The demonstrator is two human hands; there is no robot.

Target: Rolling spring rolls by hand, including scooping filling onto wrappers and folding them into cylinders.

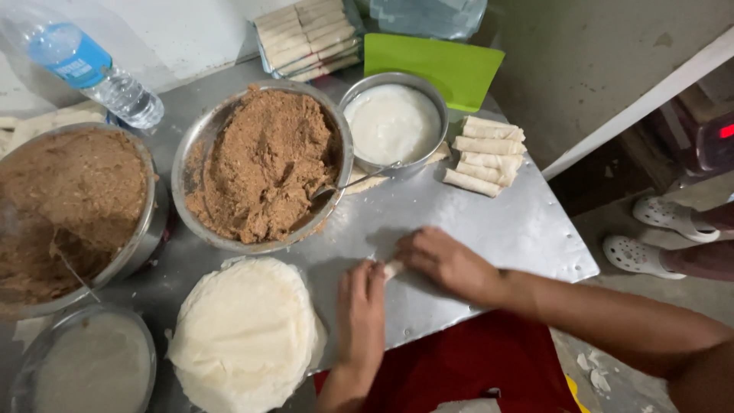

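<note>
Mid-batch on spring rolls: both hands press flat on one roll (393,268) on the metal table (527,229), left hand (361,302) with fingers together over its near end, right hand (447,261) cupped over the far end; roll mostly hidden, only a pale tip shows between them, so it is probably close to fully rolled but hard to tell. Done so far: five finished rolls (485,155) stacked by the table's far right edge, more lined up in a tray (310,34) at the back. Left to do looks like plenty: stack of round wrappers (245,333) thick, big bowl of brown filling (264,164) nearly full with a spoon (355,182) in it, second filling bowl (73,203) on the left also heaped. Small bowl of white paste (392,122) sits beside the finished rolls, another pale bowl (92,363) lower left. Green cutting board (436,65), water bottle (92,73) at the back. Surface is dull sheet metal, riveted edge. Bare concrete floor, someone's white clogs (657,233) at right.
</note>
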